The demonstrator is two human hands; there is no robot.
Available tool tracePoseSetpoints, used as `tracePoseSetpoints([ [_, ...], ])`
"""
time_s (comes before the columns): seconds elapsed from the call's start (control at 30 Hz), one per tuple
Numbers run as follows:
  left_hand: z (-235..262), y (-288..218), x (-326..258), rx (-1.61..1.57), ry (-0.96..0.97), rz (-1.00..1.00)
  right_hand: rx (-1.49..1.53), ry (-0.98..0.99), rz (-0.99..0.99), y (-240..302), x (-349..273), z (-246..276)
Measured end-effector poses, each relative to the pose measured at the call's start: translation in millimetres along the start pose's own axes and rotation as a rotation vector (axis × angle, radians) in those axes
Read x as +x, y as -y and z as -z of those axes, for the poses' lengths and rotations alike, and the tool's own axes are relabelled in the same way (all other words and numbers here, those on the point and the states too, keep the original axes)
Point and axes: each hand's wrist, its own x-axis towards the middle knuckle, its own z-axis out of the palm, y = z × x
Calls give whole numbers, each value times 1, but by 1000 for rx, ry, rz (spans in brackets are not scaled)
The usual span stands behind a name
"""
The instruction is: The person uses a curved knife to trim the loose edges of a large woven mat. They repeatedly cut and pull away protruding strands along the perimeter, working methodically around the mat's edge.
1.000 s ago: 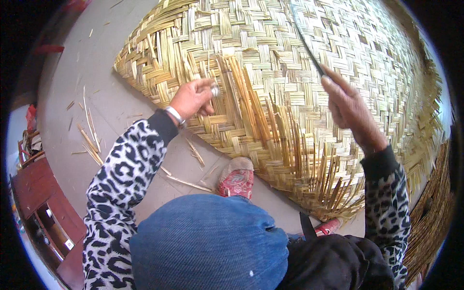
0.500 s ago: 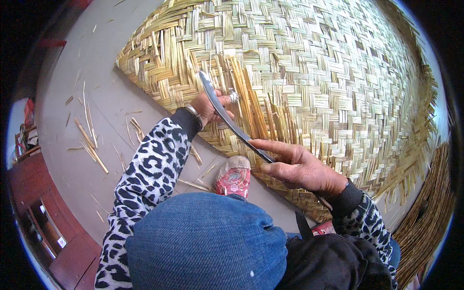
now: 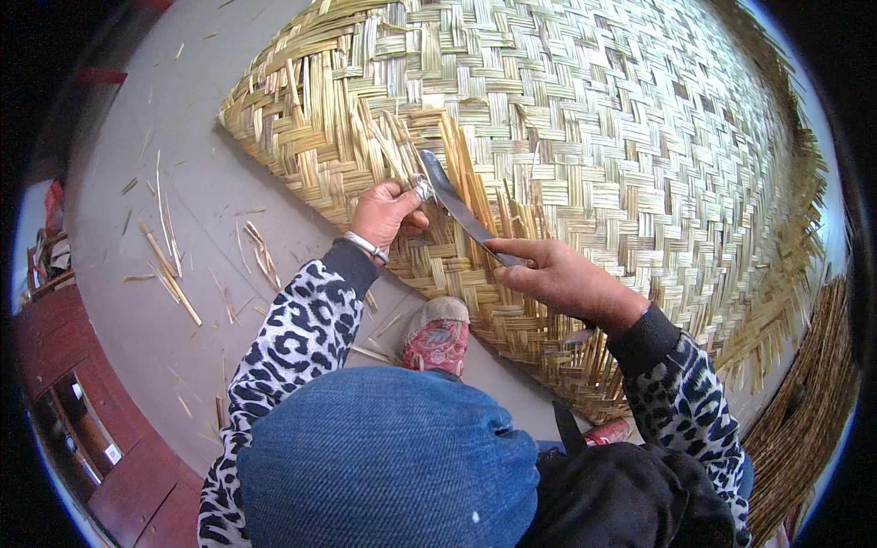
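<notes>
A large woven mat [image 3: 585, 137] of flat, pale reed strips spreads out before me. By its near left edge, my left hand [image 3: 388, 216] is closed in a pinch on the ends of several reed strips [image 3: 395, 151]; white tape wraps one digit, and a bracelet circles the wrist. My right hand [image 3: 571, 279] grips a long, dark, curved knife [image 3: 461, 208]. The blade slants up and left over the mat, its tip just right of the left fingertips. Most of the handle end is hidden by the right hand. Loose strip ends [image 3: 470, 187] stick up beside the blade.
Cut reed scraps [image 3: 169, 265] litter the grey floor [image 3: 119, 201] at left. My red patterned shoe [image 3: 437, 338] is against the mat's near edge. A bundle of thin stalks [image 3: 804, 402] lies at far right, and dark red furniture [image 3: 100, 393] stands at lower left.
My left hand has drawn back slightly toward me, bending the strips rightward. The knife tip has shifted right and a little down, uncovering the left hand.
</notes>
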Motion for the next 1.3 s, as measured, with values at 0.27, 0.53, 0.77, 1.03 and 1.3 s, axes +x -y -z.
tracePoseSetpoints([
  [0.27,-1,-12,6,-143,79,73,-536,-132,61,8,22,-15],
  [0.53,-12,-30,22,130,-42,194,-622,-336,66,-5,63,-44],
  [0.77,-8,-27,-1,20,13,383,-664,-325,38,-5,71,-42],
  [1.03,-14,-25,28,95,-134,427,-673,-354,44,-6,71,-42],
  [1.3,-16,-29,11,399,-142,214,-754,-320,27,-7,72,-36],
])
